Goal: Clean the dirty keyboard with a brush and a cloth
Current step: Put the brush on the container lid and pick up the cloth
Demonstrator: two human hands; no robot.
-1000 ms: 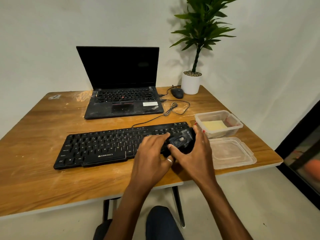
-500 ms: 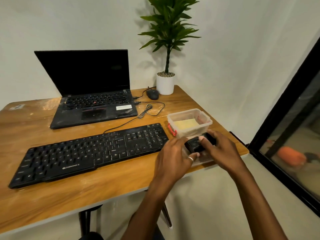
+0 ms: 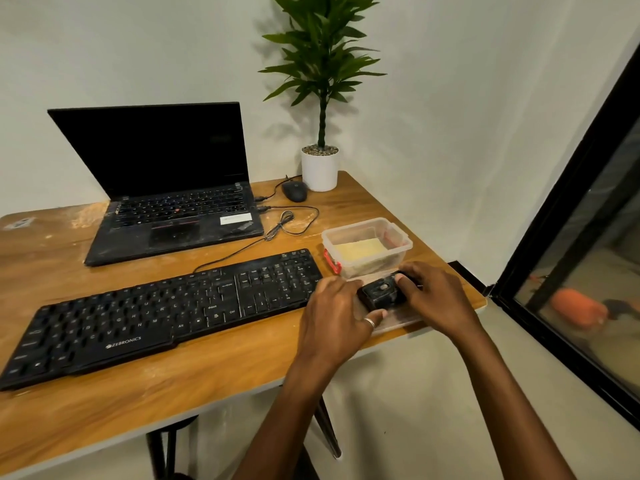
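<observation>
Head view, counts: one keyboard (image 3: 166, 313), one laptop (image 3: 166, 202), one mouse (image 3: 294, 191), one potted plant (image 3: 319, 169), one clear container (image 3: 403, 242) with one yellow cloth (image 3: 360, 249) inside, one flat clear lid (image 3: 398, 318), one small black block (image 3: 382, 292), two hands.
Left hand (image 3: 336, 317): fingers curled round the block's left side; ring on one finger.
Right hand (image 3: 436, 299): grips the block's right side, thumb on top, above the lid.
Keyboard: dusty, flat on the surface (image 3: 207, 375), near side of the laptop; its right end is just beside the left hand.
Cloth: in the container, far side of the hands.
Surface: wooden, dust-streaked.
Room: pale wall behind; dark-framed glass (image 3: 588, 254) at right.
</observation>
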